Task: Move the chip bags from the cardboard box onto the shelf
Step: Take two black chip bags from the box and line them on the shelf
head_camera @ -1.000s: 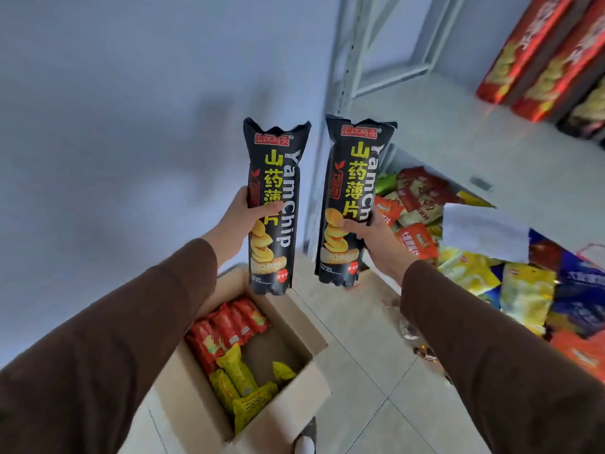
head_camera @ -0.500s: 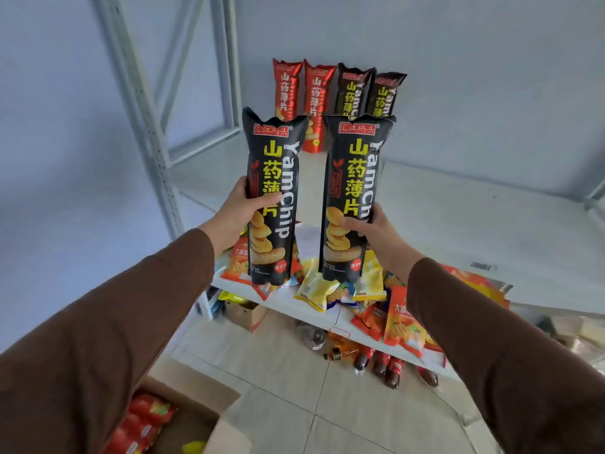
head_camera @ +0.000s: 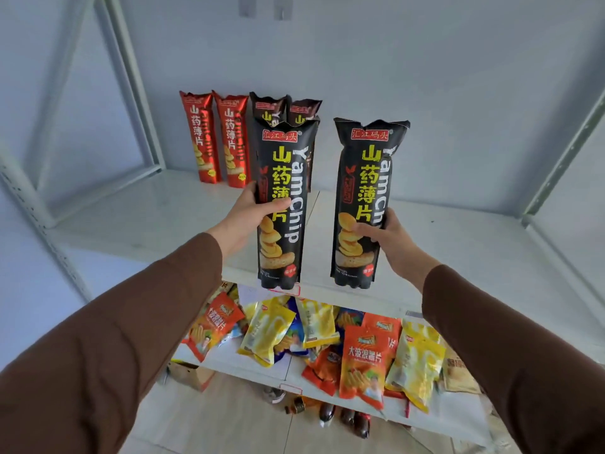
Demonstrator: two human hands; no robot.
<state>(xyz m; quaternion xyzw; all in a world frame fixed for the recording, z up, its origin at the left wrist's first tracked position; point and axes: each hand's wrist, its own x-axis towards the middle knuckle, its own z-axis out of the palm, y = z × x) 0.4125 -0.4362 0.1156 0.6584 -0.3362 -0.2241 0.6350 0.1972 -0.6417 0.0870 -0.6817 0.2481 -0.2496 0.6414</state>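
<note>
While the white shelf [head_camera: 137, 221] lies broad and mostly bare ahead, the placing turns on one relation: its free surface stretches forward and slightly below the two bags held up in front of it. At the back, against the wall, stand two red bags [head_camera: 214, 139] and, to their right, two black bags [head_camera: 288, 109], all upright in a row, the black pair partly hidden behind the left-hand load. The lower shelf [head_camera: 229, 355] carries a loose heap of yellow and orange snack packets. The cardboard box is out of view.

Each hand carries one tall black yam chip bag with its long axis vertical, sealed top up. The left bag [head_camera: 281, 204] sits directly in front of the back row; the right bag [head_camera: 363, 204] hangs beside it, apart, over bare shelf. Their bottoms appear level with the shelf's front edge, not yet resting.

The left hand [head_camera: 252, 217] has its grip wrapped closed around its bag at mid-height; the right hand [head_camera: 383, 234] is likewise clamped on its own. By my judgement, both need carrying forward and setting down upright, the left being nearer the row.
</note>
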